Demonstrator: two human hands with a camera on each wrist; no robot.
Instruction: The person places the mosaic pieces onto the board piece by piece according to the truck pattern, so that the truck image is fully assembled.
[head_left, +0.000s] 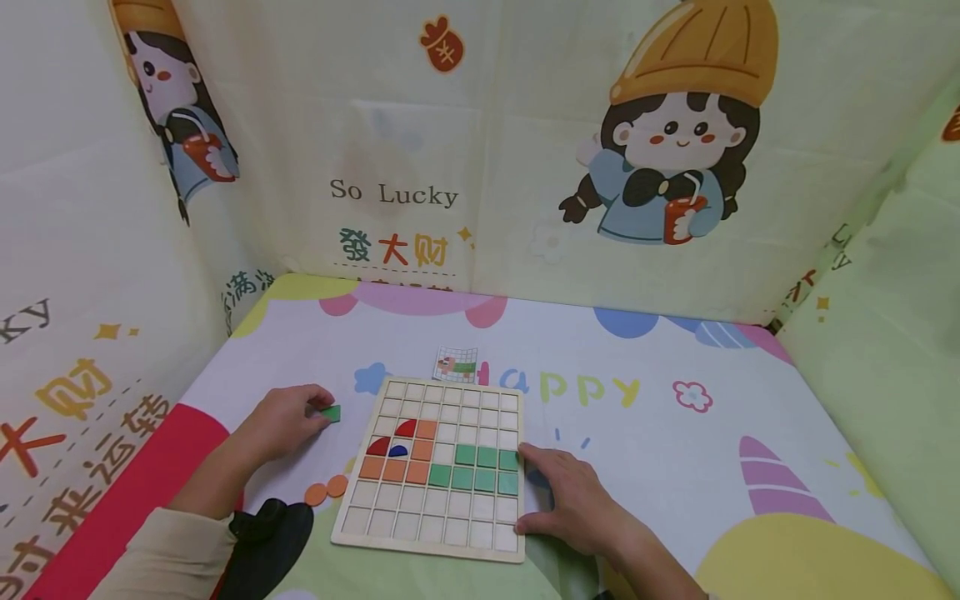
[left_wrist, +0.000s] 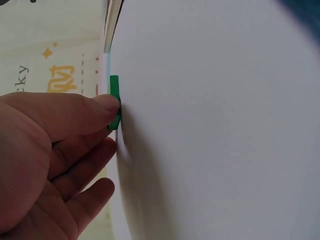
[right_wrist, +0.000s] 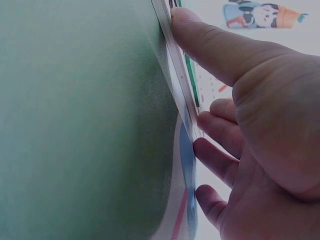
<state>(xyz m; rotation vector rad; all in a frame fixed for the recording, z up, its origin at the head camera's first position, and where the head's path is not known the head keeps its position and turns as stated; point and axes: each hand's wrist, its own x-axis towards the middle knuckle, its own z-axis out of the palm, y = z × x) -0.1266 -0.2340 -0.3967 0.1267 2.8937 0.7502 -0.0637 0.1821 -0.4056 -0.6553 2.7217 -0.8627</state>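
Note:
My left hand [head_left: 288,421] is left of the wooden grid board [head_left: 427,552] and pinches a green square tile [head_left: 332,412] between thumb and fingers. In the left wrist view the green tile [left_wrist: 114,85] is edge-on, just above the white cloth. Along the board's right edge rests my right hand [head_left: 573,500], its thumb and fingertips touching the rim with fingers spread. Several green tiles [head_left: 486,457] fill cells in two rows at the right. Orange tiles [head_left: 393,470], two red curved pieces [head_left: 406,428] and a blue half-round piece [head_left: 398,451] lie in the left cells.
Two orange round pieces [head_left: 316,494] lie left of the board. A small pattern card [head_left: 455,364] with a coloured grid picture lies behind it. Near the left forearm is a black object [head_left: 273,542]. Printed cloth walls [head_left: 517,167] enclose the table at the back and sides.

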